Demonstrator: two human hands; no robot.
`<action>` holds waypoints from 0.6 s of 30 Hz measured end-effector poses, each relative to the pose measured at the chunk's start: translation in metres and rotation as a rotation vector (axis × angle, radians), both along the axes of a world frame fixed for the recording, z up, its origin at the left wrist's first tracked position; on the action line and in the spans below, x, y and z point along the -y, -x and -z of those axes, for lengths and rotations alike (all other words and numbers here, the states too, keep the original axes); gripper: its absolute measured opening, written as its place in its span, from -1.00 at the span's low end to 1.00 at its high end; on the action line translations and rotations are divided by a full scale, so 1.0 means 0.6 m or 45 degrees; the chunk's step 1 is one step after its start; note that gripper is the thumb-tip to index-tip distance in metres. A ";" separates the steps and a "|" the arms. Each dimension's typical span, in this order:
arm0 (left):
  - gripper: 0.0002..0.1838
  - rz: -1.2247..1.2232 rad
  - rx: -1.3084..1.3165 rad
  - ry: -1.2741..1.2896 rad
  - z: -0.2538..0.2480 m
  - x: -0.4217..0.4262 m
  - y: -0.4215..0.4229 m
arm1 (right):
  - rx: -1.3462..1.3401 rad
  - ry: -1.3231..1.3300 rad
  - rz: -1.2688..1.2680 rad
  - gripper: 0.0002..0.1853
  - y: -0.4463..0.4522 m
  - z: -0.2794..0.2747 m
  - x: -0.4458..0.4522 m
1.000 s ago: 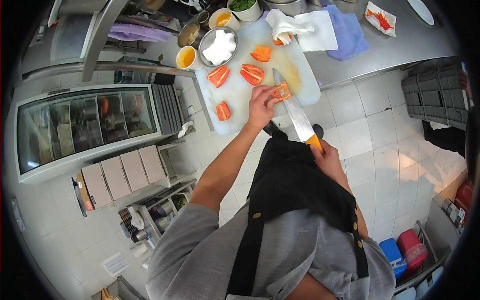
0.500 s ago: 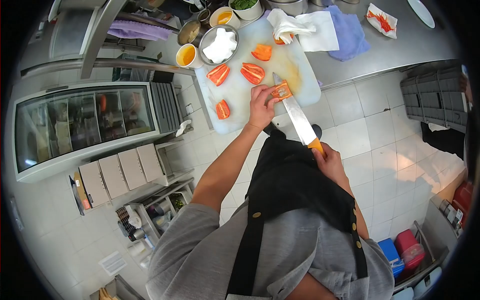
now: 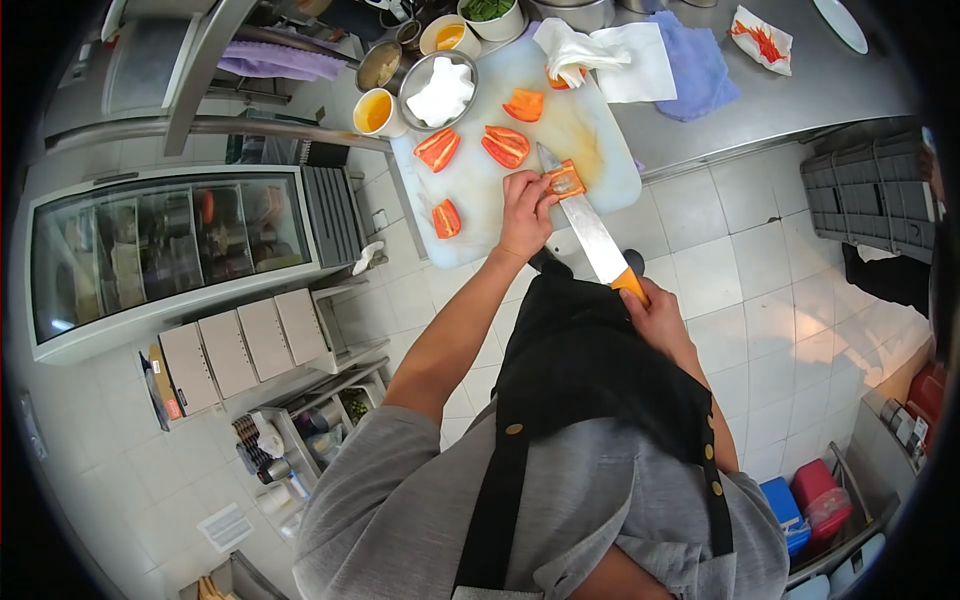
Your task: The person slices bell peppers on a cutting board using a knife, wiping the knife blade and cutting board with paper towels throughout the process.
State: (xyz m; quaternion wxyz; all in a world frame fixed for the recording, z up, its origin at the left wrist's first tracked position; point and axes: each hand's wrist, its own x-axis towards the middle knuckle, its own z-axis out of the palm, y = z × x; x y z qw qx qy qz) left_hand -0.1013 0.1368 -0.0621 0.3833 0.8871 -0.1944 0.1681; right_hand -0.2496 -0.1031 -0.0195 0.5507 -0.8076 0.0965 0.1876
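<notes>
My left hand [image 3: 525, 213] holds the left edge of a flat orange-red pepper piece [image 3: 567, 180] on the white cutting board [image 3: 460, 205]. My right hand [image 3: 656, 314] grips the yellow handle of a large knife [image 3: 598, 240]. Its blade crosses at the pepper piece, with the tip showing beyond it. Other pepper pieces lie on the board: one at the left [image 3: 446, 219], one at the upper left [image 3: 437, 150], one in the middle [image 3: 505, 147] and an orange one [image 3: 523, 105]. White paper [image 3: 580, 47] partly covers another piece.
Behind the board's left side stand a metal bowl [image 3: 438, 90] with white contents, a cup with orange contents [image 3: 375, 112] and a bowl of greens [image 3: 490, 12]. A purple cloth [image 3: 697, 68] and red strips on paper [image 3: 762, 42] lie on the steel counter [image 3: 800, 95].
The knife has shifted slightly, its tip moving a little left, and my right hand has moved slightly with it. My left hand stays on the pepper piece.
</notes>
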 end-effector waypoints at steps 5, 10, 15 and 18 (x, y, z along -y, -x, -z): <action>-0.77 0.097 -0.115 -0.127 -0.037 -0.012 -0.043 | -0.010 0.018 -0.014 -0.68 -0.001 0.003 0.000; -0.85 0.265 -0.615 -0.936 -0.122 0.050 -0.137 | -0.095 0.024 -0.010 -0.67 -0.005 -0.005 -0.002; -0.79 0.428 -0.572 -1.320 -0.133 0.096 -0.178 | -0.058 0.023 0.005 -0.67 -0.011 -0.002 -0.012; -0.75 0.453 -0.567 -1.392 -0.131 0.105 -0.188 | -0.015 0.027 0.021 -0.67 -0.015 -0.002 -0.028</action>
